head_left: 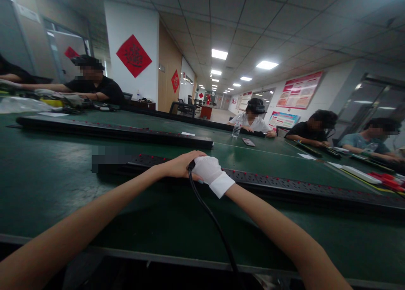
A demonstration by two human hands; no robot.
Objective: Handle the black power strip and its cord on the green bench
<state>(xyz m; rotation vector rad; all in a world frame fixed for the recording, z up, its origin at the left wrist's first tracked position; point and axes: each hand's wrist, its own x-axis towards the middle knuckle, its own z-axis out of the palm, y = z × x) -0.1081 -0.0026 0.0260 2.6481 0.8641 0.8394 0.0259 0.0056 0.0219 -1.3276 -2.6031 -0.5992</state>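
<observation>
A long black power strip (268,181) with rows of sockets and red dots lies crosswise on the green table. My bare left hand (180,165) is curled over it near the middle, thumb along the near side. Against it presses my right hand (207,170), in a white glove and closed, its fingertips hidden. Where the two hands meet, the dark end of a black cable (209,210) disappears under the glove. From there the cable hangs down over the table's near edge. Whatever the cable end touches on the strip is covered by my hands.
A second black strip (114,132) lies farther back, left. Beyond it are a water bottle (236,129) and a phone (248,142). Co-workers sit around the table (142,222). White and red parts (384,179) lie at right, a plastic bag (22,105) at far left.
</observation>
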